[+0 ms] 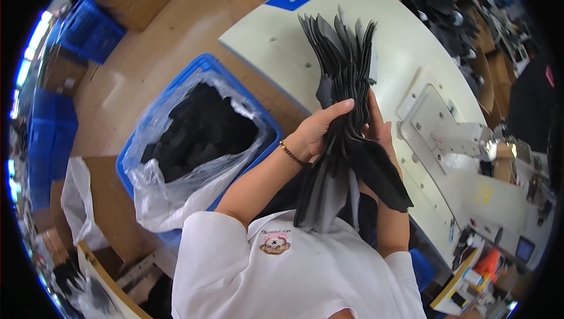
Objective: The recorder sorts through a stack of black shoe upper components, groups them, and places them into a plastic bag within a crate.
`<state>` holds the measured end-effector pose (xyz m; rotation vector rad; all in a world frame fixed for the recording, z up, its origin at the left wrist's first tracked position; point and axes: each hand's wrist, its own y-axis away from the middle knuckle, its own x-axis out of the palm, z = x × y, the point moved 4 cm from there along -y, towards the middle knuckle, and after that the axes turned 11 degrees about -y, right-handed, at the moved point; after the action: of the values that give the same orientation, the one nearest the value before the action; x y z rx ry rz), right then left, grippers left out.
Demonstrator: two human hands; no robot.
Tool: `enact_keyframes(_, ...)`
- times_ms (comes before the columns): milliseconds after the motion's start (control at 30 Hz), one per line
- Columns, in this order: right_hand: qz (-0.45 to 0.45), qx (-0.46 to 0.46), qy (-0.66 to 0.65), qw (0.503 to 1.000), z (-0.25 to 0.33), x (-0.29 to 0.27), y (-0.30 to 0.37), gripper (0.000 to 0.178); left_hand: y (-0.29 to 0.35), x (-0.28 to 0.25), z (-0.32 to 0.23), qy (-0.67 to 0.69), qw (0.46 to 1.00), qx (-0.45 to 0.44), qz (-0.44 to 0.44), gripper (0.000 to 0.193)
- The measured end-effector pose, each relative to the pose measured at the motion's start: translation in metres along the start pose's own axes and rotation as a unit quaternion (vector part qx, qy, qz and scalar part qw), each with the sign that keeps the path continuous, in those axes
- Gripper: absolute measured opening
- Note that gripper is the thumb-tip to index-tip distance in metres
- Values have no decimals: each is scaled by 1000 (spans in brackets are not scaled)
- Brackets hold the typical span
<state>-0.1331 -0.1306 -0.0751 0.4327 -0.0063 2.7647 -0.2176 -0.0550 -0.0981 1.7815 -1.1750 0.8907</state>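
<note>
A thick bundle of black and grey cut fabric pieces (348,75) is gripped between my two hands, above the near edge of the white table (264,39). My left hand (317,129) closes round the bundle's left side, its thumb pressed across the front. On the right side, my right hand (379,124) clasps the same bundle, with part of its fingers hidden behind the fabric. The upper ends of the pieces fan out over the tabletop. Their lower ends hang loose toward my white shirt.
Left of me stands a blue bin (202,63) lined with a clear plastic bag (155,201), holding black fabric (205,134). A white sewing machine (440,128) sits at the table's right. Blue crates (91,28) and a cardboard box (114,198) stand farther left.
</note>
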Motion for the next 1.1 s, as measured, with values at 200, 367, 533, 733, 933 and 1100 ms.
enact_keyframes(200,231,73,-21,970,-4,97,-13,101,126,-40,-69,-38,951,284,-119,40)
enact_keyframes(367,324,281,-319,845,-75,124,-29,100,225,-43,-117,-160,748,499,-407,39)
enact_keyframes(533,182,395,-303,848,-130,184,-36,99,244,-171,-123,-86,583,512,-625,37)
enact_keyframes(733,119,420,-176,882,-240,161,-48,92,237,-324,-51,99,524,144,-834,87)
enact_keyframes(933,344,79,514,782,-248,153,-63,72,263,-346,-47,-47,621,112,-775,111)
enact_keyframes(1100,195,-59,765,611,-258,146,-92,55,277,-301,-61,-433,693,-278,-505,77)
